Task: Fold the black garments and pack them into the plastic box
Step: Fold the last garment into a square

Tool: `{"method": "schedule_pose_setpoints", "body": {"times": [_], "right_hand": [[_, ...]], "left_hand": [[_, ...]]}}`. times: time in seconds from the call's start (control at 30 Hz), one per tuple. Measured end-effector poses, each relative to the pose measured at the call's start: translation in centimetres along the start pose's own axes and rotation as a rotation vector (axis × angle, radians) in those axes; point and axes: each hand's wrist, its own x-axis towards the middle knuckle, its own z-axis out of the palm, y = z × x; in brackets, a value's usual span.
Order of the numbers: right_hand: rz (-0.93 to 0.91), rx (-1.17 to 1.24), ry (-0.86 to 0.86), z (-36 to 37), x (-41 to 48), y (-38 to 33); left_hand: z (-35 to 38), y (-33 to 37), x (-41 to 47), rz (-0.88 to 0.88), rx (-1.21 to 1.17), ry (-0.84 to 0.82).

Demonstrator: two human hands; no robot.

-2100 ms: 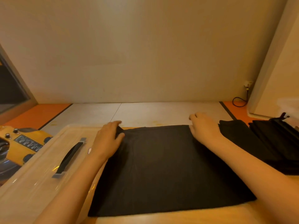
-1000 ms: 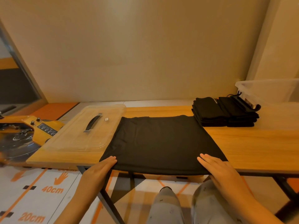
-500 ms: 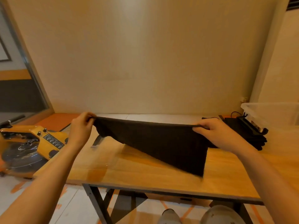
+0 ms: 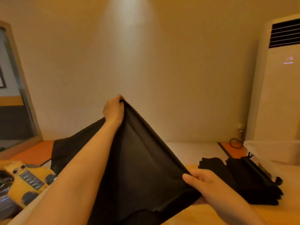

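Yellow machine (image 4: 24,181) at far left. Our left hand (image 4: 113,109) is high, arm stretched forward, fingers pinching one corner of the black garment (image 4: 142,168), which hangs taut, we reckon to line up a fold. Our right hand (image 4: 201,182) grips the other corner low over the table (image 4: 243,213). Beyond sit the folded stack (image 4: 240,179) and the plastic box (image 4: 274,151).

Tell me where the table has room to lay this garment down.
Bare table shows nearest you, bordered by the right hand and the folded stack. Stack and plastic box crowd the right, the yellow machine the left. The held garment hides the middle.
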Motion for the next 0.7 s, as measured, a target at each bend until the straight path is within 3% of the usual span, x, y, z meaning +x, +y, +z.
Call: {"method": "schedule_pose_setpoints", "body": {"times": [0.1,0.23,0.3,0.4,0.5,0.6,0.7], "right_hand": [[0.155,-0.014,0.036,-0.7,0.5,6.0],[0.354,-0.124,0.166,-1.4,0.3,13.2],[0.447,-0.151,0.273,-2.4,-0.2,14.5],[0.441,-0.326,0.451,-3.3,-0.3,13.8],[0.287,-0.610,0.500,-1.6,-0.5,12.0],[0.056,-0.726,0.367,1.6,0.1,11.6],[-0.051,-0.815,0.235,4.3,1.6,12.9]], "left_hand": [[9.3,0.9,-5.4,0.036,-0.009,-0.274],[18.7,0.3,-16.4,0.060,0.063,-0.901],[20.2,0.2,-20.5,0.098,0.105,-1.076],[19.7,0.3,-22.5,0.176,0.115,-1.077],[16.3,0.5,-22.2,0.236,0.094,-0.994],[10.2,0.1,-23.7,0.265,0.090,-0.956],[3.8,-1.8,-27.1,0.175,0.197,-0.966]]}}
